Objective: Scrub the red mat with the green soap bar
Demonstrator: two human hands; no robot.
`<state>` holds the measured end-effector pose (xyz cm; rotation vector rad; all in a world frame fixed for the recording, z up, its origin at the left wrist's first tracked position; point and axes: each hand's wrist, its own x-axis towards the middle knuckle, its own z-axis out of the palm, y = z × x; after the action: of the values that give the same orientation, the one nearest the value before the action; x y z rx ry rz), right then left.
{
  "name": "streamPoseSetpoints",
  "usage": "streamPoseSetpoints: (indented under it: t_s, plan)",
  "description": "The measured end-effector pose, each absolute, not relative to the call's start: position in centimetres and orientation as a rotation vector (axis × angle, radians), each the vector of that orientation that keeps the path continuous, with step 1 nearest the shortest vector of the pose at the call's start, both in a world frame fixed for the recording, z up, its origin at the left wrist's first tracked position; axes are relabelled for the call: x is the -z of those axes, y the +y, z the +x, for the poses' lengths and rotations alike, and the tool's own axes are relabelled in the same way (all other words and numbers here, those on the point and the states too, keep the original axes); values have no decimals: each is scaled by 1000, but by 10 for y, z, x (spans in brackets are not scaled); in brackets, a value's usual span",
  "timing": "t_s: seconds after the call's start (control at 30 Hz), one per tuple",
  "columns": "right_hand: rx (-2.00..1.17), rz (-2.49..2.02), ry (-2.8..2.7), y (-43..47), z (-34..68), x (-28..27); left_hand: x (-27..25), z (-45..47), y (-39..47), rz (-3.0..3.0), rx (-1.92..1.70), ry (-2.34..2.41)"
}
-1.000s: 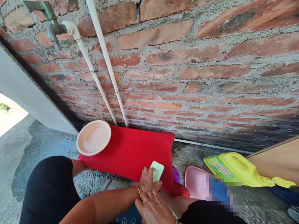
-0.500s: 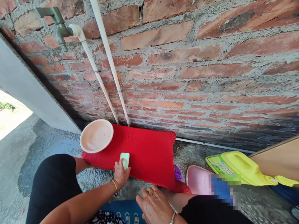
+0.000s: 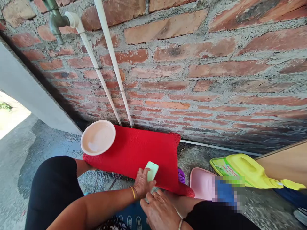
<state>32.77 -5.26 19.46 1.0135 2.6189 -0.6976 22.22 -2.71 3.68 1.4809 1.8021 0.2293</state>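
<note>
My left hand (image 3: 142, 184) is wrapped around a pale green scrub brush (image 3: 152, 170), its flat round-cornered head facing up; any bristles are hidden. The brush lies over the red cloth (image 3: 139, 143), near the cloth's front edge. A pale tip, seemingly its handle end, shows below my left hand. My right hand (image 3: 160, 207) lies by my right knee with fingers loosely stretched and no object visible in it. Its fingertips are close to the handle end; whether they touch is unclear. A light pink basin (image 3: 98, 137) stands on the cloth's left end.
A brick wall (image 3: 172, 86) rises behind the cloth, with white pipes (image 3: 112, 57) and a tap (image 3: 56, 22). To the right are a purple slotted item (image 3: 181, 175), a pink container (image 3: 201, 182) and a yellow jug (image 3: 249, 169) on its side. The ground by the cloth is wet.
My left hand and the scrub brush have moved right along the cloth's front edge, towards my right hand, and the brush has tilted. My right hand stays nearly in place.
</note>
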Motion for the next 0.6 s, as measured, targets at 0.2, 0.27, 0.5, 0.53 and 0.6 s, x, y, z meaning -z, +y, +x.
streamPoseSetpoints:
  t_s: [0.2, 0.27, 0.5, 0.53, 0.6]
  plan:
    - [709, 971, 2558, -51, 321, -209, -53, 89, -36, 1440, -263, 2376]
    - [705, 961, 2558, -52, 319, -210, -53, 72, -40, 1348, -220, 2496]
    - [733, 978, 2554, -54, 321, -199, -38, 161, -50, 1351, -225, 2179]
    - [730, 984, 2556, -54, 322, -196, -34, 182, -49, 1342, -205, 2096]
    - [709, 994, 2562, -54, 323, -192, -26, 223, -42, 1321, -152, 1924]
